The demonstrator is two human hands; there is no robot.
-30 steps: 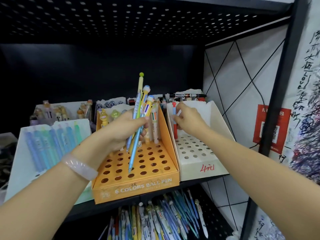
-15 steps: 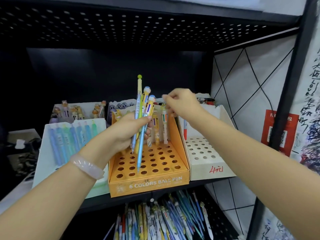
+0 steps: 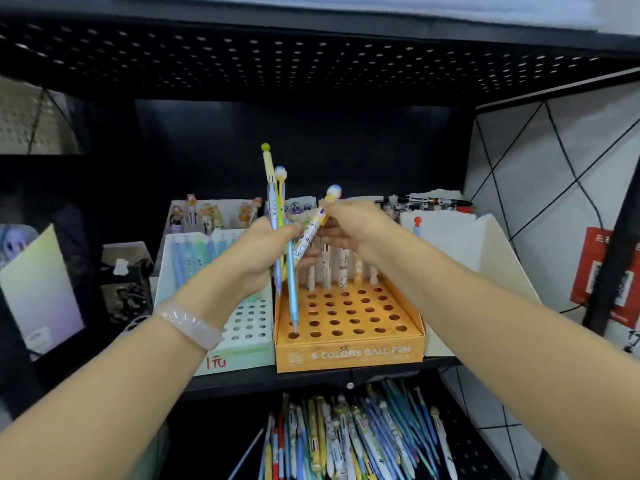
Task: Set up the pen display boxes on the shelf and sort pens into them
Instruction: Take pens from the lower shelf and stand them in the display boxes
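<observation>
My left hand (image 3: pixel 261 252) grips a bunch of pens (image 3: pixel 277 216) upright above the orange display box (image 3: pixel 349 355), labelled "6 COLORS BALL PEN". My right hand (image 3: pixel 349 226) pinches one yellow pen with a blue-white cap (image 3: pixel 317 223), tilted, just right of the bunch. Several pens (image 3: pixel 343 268) stand in the orange box's back row. A white box (image 3: pixel 485 258) to the right holds one red-tipped pen (image 3: pixel 417 225). A pale green box (image 3: pixel 242 344) on the left holds blue and green pens (image 3: pixel 194 258).
More display boxes with character pens (image 3: pixel 207 214) stand behind on the shelf. Loose pens (image 3: pixel 346 441) lie heaped on the lower shelf. A perforated black shelf (image 3: pixel 311 60) hangs overhead. A black upright post (image 3: pixel 609 258) and a red sign (image 3: pixel 599 271) are at right.
My right hand left the white box, where the red-tipped pen now stands, moved left to the bunch and now pinches the capped yellow pen. The view shifted right and down.
</observation>
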